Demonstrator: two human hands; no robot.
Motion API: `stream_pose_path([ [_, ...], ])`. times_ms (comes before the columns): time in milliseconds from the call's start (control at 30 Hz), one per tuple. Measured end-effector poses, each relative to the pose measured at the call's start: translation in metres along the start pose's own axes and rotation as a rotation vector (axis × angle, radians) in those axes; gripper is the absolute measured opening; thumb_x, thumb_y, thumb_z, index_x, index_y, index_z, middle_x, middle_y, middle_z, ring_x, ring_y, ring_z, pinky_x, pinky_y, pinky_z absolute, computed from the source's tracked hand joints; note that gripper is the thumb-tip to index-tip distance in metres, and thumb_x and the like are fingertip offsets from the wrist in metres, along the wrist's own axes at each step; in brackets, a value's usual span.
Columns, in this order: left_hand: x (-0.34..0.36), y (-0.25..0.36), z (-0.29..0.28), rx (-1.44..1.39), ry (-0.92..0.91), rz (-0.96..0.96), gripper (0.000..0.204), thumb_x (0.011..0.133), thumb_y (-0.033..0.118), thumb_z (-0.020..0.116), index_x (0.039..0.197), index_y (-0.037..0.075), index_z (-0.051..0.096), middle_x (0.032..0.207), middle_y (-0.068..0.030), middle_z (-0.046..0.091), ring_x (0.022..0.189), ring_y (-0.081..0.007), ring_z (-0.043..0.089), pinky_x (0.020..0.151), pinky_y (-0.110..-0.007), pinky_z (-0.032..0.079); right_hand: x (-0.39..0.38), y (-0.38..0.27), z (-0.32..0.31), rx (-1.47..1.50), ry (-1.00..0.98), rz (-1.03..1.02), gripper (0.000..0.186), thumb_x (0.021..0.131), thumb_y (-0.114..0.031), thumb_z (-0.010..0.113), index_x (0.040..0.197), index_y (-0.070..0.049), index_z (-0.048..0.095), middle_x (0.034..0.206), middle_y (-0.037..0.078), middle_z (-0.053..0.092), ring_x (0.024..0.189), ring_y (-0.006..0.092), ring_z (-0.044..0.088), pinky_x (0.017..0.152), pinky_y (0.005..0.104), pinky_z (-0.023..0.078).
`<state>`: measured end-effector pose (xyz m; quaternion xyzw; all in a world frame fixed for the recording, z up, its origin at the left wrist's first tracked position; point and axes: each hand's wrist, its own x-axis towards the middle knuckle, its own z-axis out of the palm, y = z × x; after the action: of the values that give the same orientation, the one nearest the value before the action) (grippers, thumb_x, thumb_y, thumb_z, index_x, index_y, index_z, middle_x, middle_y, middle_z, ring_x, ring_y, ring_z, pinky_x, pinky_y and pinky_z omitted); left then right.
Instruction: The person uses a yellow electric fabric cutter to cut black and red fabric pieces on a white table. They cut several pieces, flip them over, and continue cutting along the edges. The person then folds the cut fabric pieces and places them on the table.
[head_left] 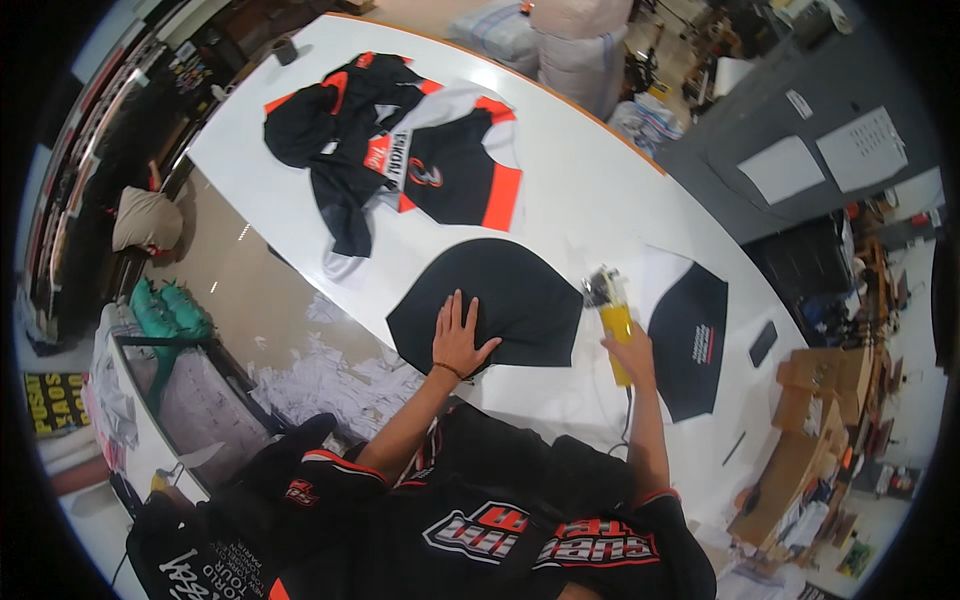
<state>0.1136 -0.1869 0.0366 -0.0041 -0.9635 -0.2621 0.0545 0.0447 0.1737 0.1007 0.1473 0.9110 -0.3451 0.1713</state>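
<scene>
Head view. Two white rectangular paper sheets (820, 158) on grey wall, upper right. Flat brown cardboard boxes (800, 440) at right table (560, 150) edge. Black fabric panel (500, 300), rounded, lies flat mid-table; left hand (458, 342) spread flat upon it. Right hand (632, 352) grips yellow handheld cutter (612, 325) just beside panel.

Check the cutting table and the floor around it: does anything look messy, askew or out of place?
On the white table the black and orange garment pieces lie in a crumpled, overlapping heap, not flat like the black fabric panel under the left hand. White scraps litter the floor beside the table. The right hand holds a yellow electric cutter.
</scene>
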Motion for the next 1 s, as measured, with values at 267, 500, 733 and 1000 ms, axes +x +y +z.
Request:
stream_pose_path([
  [267,0.091,-0.089,-0.061,-0.358,0.149,-0.408,0.028,0.084,0.02,0.064,0.108,0.013,0.078,0.078,-0.0147,0.071,0.069,-0.0254,0.071,0.067,-0.038,0.057,-0.077,0.015,-0.021,0.566,-0.015,0.101,0.037,0.077,-0.006,0.077,0.109,0.002,0.06,0.085,0.01,0.065,0.065,0.0188,0.067,0.059,0.032,0.057],
  [500,0.248,-0.144,-0.223,-0.366,0.799,-0.065,0.064,0.093,0.024,0.072,0.147,0.0,0.048,0.14,-0.0227,0.058,0.131,-0.0308,0.056,0.108,-0.039,0.045,-0.127,0.033,-0.049,0.637,0.131,0.22,0.037,0.078,-0.006,0.076,0.11,0.001,0.059,0.088,0.009,0.064,0.065,0.0187,0.066,0.059,0.0318,0.056],
  [733,0.272,-0.085,-0.08,-0.314,0.266,0.062,0.045,0.095,0.027,0.071,0.128,-0.002,0.064,0.124,-0.0185,0.07,0.119,-0.0328,0.065,0.103,-0.041,0.05,-0.169,0.075,-0.064,0.746,0.335,0.252,0.039,0.08,-0.01,0.077,0.113,0.001,0.059,0.088,0.008,0.063,0.067,0.0177,0.065,0.061,0.0312,0.056],
  [1000,0.104,0.118,0.117,0.083,-0.23,0.645,0.079,0.091,0.059,0.064,0.151,0.012,0.047,0.154,-0.0241,0.044,0.145,-0.0529,0.031,0.119,-0.057,0.027,-0.206,0.124,-0.057,0.846,0.465,0.304,0.037,0.082,-0.014,0.076,0.111,0.0,0.059,0.081,0.008,0.062,0.062,0.018,0.066,0.053,0.0305,0.054],
])
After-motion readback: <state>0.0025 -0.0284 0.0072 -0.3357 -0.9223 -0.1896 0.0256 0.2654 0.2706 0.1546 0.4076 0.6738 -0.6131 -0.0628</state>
